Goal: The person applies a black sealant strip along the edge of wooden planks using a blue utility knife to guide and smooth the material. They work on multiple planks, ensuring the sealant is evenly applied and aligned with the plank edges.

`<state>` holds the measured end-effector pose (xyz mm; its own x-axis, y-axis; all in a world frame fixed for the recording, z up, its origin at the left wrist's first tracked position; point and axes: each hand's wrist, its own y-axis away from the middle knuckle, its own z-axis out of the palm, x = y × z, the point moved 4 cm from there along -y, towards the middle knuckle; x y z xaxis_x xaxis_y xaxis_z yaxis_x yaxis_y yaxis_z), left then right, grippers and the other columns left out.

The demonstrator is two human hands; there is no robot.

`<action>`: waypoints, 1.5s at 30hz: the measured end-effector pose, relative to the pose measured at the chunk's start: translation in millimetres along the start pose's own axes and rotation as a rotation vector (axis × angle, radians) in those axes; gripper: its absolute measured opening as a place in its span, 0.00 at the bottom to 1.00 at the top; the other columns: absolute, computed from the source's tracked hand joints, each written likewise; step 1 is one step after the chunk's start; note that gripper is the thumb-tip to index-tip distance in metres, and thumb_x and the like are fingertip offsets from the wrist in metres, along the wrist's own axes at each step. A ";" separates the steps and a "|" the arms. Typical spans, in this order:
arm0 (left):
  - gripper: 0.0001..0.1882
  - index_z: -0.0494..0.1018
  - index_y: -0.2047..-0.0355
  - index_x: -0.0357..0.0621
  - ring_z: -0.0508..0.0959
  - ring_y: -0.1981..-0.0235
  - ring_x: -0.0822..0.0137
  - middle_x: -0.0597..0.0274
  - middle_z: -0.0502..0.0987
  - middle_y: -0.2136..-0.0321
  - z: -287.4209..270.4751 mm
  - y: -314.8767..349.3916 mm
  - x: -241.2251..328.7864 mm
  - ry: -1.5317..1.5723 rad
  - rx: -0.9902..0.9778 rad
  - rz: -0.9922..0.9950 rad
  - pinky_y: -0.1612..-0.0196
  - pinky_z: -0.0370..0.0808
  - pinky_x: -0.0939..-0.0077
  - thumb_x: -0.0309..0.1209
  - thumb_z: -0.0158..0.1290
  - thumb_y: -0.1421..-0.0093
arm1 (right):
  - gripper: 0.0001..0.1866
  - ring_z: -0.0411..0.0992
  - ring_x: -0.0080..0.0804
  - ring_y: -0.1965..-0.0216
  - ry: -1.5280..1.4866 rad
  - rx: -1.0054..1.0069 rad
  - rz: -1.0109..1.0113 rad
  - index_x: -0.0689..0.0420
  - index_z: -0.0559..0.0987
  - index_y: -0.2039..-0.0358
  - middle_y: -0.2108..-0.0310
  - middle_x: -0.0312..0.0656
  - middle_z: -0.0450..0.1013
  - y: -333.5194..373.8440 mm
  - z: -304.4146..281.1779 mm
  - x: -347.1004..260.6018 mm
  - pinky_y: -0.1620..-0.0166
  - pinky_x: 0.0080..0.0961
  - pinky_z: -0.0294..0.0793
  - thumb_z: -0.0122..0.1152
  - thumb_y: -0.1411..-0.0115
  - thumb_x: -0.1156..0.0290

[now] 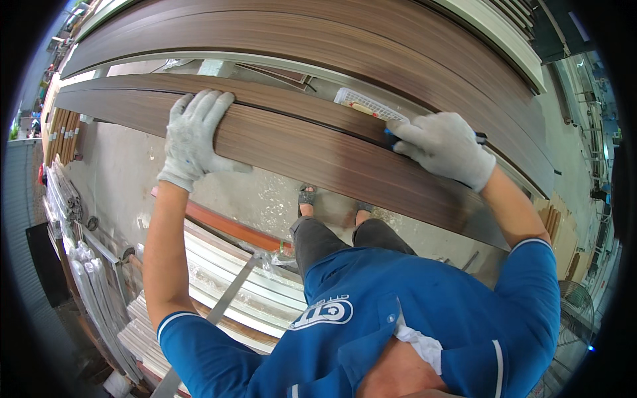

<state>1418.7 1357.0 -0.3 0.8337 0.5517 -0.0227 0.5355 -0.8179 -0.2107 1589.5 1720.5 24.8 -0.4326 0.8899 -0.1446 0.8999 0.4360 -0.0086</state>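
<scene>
A long brown wood-grain panel (285, 136) lies crosswise in front of me, with a dark groove running along its length. My left hand (196, 136), in a pale work glove, rests on the panel left of the middle. Its fingers reach over the groove, and the thumb sticks out by the near edge. Farther right, my right hand (443, 147), gloved too, is closed around a small black-and-blue hand tool (390, 138) over the groove. The fist covers most of the tool, so its exact kind does not show.
Beyond the panel lies a wider brown board (371, 46). A white plastic basket (371, 105) with small items shows in the gap. Stacked white strips (232, 285) and wrapped lengths (99, 292) fill the lower left. A standing fan (574, 312) is at the right.
</scene>
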 end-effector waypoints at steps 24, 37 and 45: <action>0.39 0.56 0.29 0.32 0.70 0.38 0.60 0.51 0.70 0.37 78.2 -0.3 339.7 1.961 0.992 -1.225 0.33 0.66 0.66 0.36 0.62 0.31 | 0.14 0.83 0.48 0.61 -0.165 -0.019 -0.097 0.50 0.81 0.52 0.65 0.47 0.83 -93.4 2.5 -33.8 0.56 0.49 0.80 0.57 0.29 0.56; 0.43 0.49 0.27 0.36 0.68 0.35 0.59 0.50 0.64 0.33 98.5 -5.8 335.9 1.782 1.122 -1.272 0.32 0.66 0.66 0.37 0.62 0.31 | 0.15 0.81 0.50 0.66 -0.156 0.032 -0.242 0.47 0.82 0.47 0.69 0.47 0.82 -52.8 12.0 -18.5 0.61 0.46 0.78 0.59 0.30 0.57; 0.41 0.54 0.28 0.33 0.70 0.37 0.58 0.48 0.67 0.36 88.7 -10.8 333.9 1.890 1.085 -1.206 0.32 0.66 0.64 0.36 0.62 0.32 | 0.12 0.81 0.48 0.70 -0.100 0.060 -0.250 0.51 0.80 0.54 0.73 0.47 0.80 9.9 9.4 -0.9 0.67 0.45 0.79 0.59 0.30 0.58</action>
<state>1679.3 1564.6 -92.3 -0.1050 -0.6333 0.7668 0.9205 0.2299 0.3160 1599.3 1722.8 15.5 -0.6365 0.7371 -0.2271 0.7691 0.6289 -0.1142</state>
